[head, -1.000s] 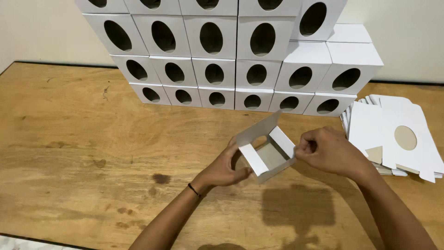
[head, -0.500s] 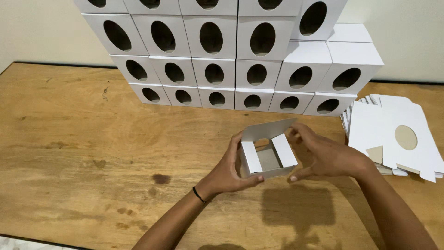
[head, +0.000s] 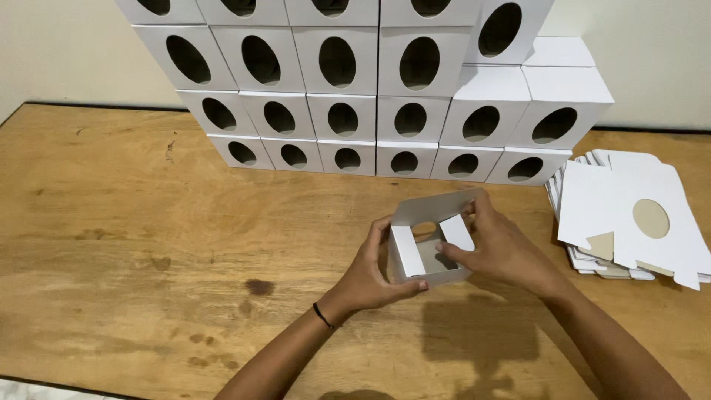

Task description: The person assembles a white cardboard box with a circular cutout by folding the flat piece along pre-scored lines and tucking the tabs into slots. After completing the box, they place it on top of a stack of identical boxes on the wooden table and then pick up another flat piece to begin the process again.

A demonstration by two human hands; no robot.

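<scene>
While both hands are working above the table (head: 111, 222), they are holding a small white box (head: 431, 248) between them, lifted a little over the wood and casting a shadow below it. It is made of thin white card and is only half closed: the open top is facing up toward the person. Two narrow side flaps are lying folded inward, one at the left and one at the right, and between them the grey inside is showing. A wider lid flap is standing up at the far side and leaning a little toward the stack (head: 370, 81). Through the opening I am seeing part of an oval hole in one wall. The box is looking nearly square from above, so I cannot tell a long axis; its edges are turning slightly to the right of the table edge.

The left hand (head: 370, 270) is curling around the left and near side, with the thumb lying along the near bottom edge. The right hand (head: 503, 248) is gripping the right side, fingers bent, the thumb pressing on the right flap and a finger touching the lid flap.

Behind, finished white boxes with oval holes are standing piled against the wall. At the right, a pile of flat blanks (head: 629, 222) is lying well apart from the hands.
</scene>
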